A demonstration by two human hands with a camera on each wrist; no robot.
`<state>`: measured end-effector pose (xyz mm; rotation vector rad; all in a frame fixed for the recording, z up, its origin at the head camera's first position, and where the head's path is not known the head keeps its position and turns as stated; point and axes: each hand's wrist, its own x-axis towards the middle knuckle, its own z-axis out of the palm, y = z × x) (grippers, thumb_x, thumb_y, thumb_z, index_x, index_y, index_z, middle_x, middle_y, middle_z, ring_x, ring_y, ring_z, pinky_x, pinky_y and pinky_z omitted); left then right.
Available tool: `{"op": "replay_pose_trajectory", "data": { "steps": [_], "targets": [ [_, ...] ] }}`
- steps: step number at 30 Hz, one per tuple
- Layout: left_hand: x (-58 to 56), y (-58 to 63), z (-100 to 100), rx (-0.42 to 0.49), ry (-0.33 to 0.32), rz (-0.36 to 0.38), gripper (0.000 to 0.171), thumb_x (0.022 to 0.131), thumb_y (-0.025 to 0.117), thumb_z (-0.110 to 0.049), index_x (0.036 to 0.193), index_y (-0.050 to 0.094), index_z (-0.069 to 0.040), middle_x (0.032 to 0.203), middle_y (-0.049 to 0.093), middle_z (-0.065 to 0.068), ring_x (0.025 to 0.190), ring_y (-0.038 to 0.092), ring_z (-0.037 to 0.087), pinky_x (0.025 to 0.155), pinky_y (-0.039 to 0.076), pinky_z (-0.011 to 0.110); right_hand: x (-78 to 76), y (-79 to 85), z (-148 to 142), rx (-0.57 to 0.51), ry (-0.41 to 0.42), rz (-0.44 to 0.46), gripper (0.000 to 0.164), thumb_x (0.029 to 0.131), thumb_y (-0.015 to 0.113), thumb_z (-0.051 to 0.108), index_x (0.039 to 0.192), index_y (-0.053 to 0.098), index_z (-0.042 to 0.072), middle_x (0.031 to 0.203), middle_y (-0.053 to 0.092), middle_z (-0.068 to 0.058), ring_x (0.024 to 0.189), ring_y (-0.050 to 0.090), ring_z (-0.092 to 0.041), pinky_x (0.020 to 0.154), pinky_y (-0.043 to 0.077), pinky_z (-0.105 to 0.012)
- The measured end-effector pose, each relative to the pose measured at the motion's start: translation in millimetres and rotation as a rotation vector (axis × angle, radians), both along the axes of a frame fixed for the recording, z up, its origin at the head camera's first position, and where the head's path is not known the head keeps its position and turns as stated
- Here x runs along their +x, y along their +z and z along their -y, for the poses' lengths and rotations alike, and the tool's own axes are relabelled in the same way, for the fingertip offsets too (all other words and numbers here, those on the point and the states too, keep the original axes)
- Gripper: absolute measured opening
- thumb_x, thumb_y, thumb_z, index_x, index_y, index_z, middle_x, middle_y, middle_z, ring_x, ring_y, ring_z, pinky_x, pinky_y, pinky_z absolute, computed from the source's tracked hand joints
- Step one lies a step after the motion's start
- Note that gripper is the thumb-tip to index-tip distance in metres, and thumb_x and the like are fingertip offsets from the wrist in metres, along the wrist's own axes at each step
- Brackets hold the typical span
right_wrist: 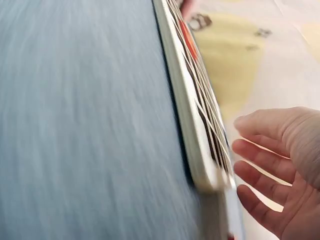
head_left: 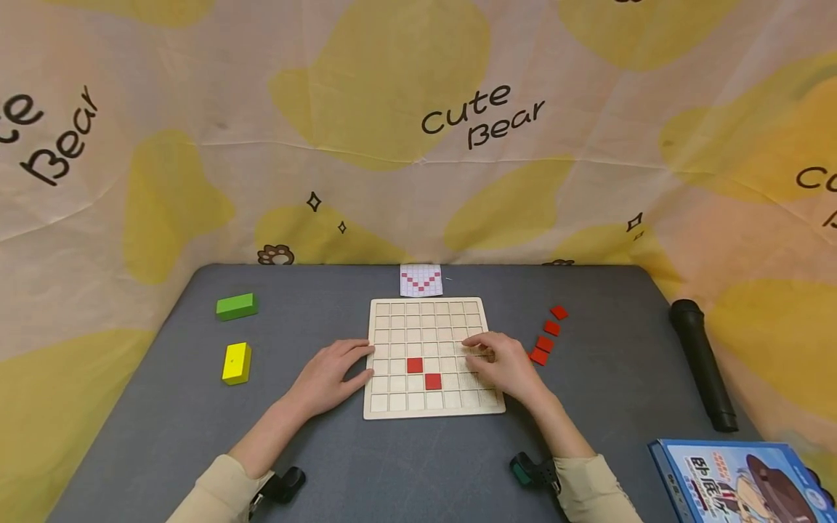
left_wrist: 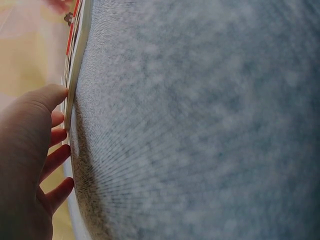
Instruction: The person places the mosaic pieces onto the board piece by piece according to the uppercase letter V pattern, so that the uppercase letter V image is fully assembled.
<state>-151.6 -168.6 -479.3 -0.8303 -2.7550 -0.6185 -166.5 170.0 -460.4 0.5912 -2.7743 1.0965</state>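
Note:
A pale wooden grid board (head_left: 392, 403) lies flat on the grey table, with two red square tiles (head_left: 433, 381) set diagonally in its cells. My left hand (head_left: 331, 378) rests at the board's left edge; in the left wrist view its thumb and fingertips (left_wrist: 60, 93) touch that edge. Over the right part of the board hovers my right hand (head_left: 506, 363), fingers loosely bent. The right wrist view shows nothing between its thumb and fingers. Several loose red tiles (head_left: 545, 343) form a slanting row on the table, just right of this hand.
Behind the board lies a small card (head_left: 421, 280) with a red V pattern on a grid. A green block (head_left: 237, 306) and a yellow block (head_left: 236, 363) sit at left. On the right are a black microphone (head_left: 702, 367) and a blue box (head_left: 739, 479).

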Motion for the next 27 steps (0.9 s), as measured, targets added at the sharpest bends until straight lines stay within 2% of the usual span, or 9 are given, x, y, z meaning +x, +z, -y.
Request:
{"op": "replay_pose_trajectory", "data": {
  "steps": [7, 13, 19, 27],
  "targets": [
    [0.3, 0.0, 1.1, 0.002, -0.001, -0.008, 0.042, 0.090, 0.071, -0.028, 0.126, 0.065, -0.008, 0.126, 0.062, 0.009, 0.116, 0.057, 0.029, 0.093, 0.047, 0.051, 4.4, 1.5, -40.1, 0.068, -0.067, -0.024, 0.025, 0.082, 0.078, 0.008, 0.106, 0.073, 0.009, 0.101, 0.069, -0.003, 0.086, 0.060, -0.019, 0.075, 0.049, -0.038],
    [0.0, -0.4, 2.0, 0.000, 0.002, 0.006, 0.041, 0.091, 0.070, -0.030, 0.126, 0.065, -0.009, 0.126, 0.062, 0.009, 0.117, 0.057, 0.028, 0.093, 0.047, 0.051, 8.6, 4.9, -61.8, 0.133, -0.112, -0.031, 0.025, 0.081, 0.076, 0.004, 0.105, 0.073, 0.006, 0.105, 0.069, -0.010, 0.098, 0.060, -0.031, 0.086, 0.048, -0.049],
    [-0.5, 0.7, 2.1, 0.000, -0.001, 0.017, 0.041, 0.092, 0.068, -0.031, 0.127, 0.065, -0.010, 0.127, 0.061, 0.008, 0.117, 0.057, 0.028, 0.093, 0.046, 0.050, 8.6, 6.1, -70.0, 0.201, -0.131, -0.008, 0.026, 0.079, 0.075, 0.001, 0.104, 0.072, 0.004, 0.102, 0.068, -0.011, 0.098, 0.057, -0.033, 0.085, 0.046, -0.049],
    [0.3, 0.9, 1.0, -0.005, -0.001, 0.009, 0.042, 0.091, 0.069, -0.029, 0.127, 0.065, -0.009, 0.126, 0.061, 0.009, 0.117, 0.057, 0.029, 0.093, 0.046, 0.051, 5.7, 1.7, -66.5, 0.193, -0.159, -0.011, 0.027, 0.080, 0.078, 0.007, 0.106, 0.073, 0.006, 0.103, 0.069, -0.010, 0.095, 0.059, -0.029, 0.082, 0.048, -0.047]
  ]
}}
